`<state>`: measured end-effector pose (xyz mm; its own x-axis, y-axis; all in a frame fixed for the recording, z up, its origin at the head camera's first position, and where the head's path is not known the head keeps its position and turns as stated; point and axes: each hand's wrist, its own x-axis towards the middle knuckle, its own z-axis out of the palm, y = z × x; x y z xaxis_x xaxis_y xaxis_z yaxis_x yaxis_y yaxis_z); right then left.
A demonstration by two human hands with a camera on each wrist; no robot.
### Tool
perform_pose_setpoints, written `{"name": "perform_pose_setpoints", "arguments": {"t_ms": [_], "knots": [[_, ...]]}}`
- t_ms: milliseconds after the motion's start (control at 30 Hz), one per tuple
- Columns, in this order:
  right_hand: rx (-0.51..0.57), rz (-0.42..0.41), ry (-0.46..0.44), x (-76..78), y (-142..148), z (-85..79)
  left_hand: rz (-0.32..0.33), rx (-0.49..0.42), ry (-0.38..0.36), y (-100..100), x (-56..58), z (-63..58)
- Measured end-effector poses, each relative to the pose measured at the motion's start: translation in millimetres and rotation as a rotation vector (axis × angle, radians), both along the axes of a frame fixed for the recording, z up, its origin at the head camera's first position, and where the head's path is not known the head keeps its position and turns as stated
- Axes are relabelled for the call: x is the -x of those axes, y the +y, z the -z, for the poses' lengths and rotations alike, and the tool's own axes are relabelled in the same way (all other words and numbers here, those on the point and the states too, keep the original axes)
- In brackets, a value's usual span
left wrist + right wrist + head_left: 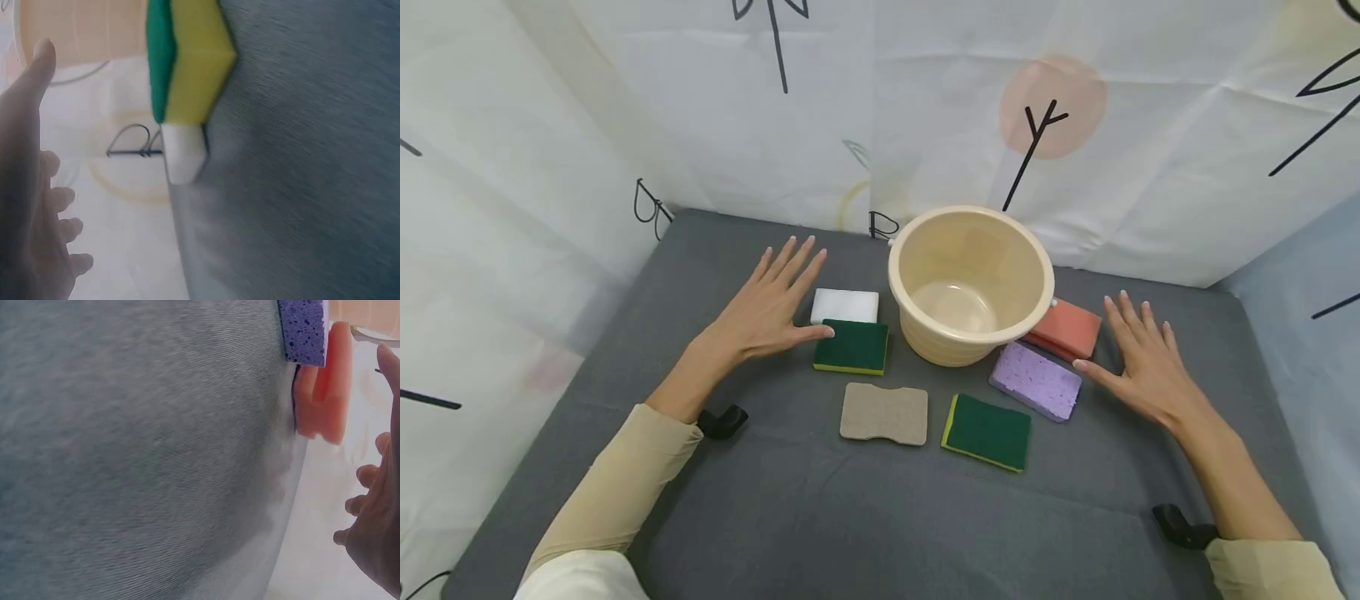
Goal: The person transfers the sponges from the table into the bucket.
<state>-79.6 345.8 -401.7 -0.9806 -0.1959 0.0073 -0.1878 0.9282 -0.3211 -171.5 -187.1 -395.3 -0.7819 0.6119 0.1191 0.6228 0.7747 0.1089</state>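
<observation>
My left hand point(767, 308) is spread with straight fingers, holding nothing, left of a white sponge point(846, 306) and a green-and-yellow scrub sponge point(852, 346). In the head view its thumb overlaps the green sponge's corner; the left wrist view shows the hand apart from it. My right hand point(1153, 375), also spread and holding nothing, is beside a purple sponge point(1036, 380) and a red-orange block point(1067, 328). A cream bucket point(917, 325) stands between the hands and partly hides the red-orange block. In front lie a beige notched sponge point(883, 413) and another green-and-yellow scrub sponge point(988, 433).
Dark grey cloth covers the table point(865, 525). A white patterned curtain point(700, 108) hangs right behind the table's back edge and along its left side. Black wrist straps point(722, 422) sit on both wrists.
</observation>
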Motion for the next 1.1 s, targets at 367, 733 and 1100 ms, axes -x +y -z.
{"name": "perform_pose_setpoints", "arguments": {"t_ms": [367,733,1100], "knots": [[0.086,-0.04,-0.069,18.0,-7,-1.0,0.099,-0.167,-0.106,32,20.2,-17.7],[0.197,-0.08,-0.054,27.8,-8,8.4,0.233,-0.409,-0.328,70,35.3,-36.1],[0.234,-0.121,0.002,32.6,-16,11.1,0.294,-0.464,-0.395,92,40.8,-42.4]]}}
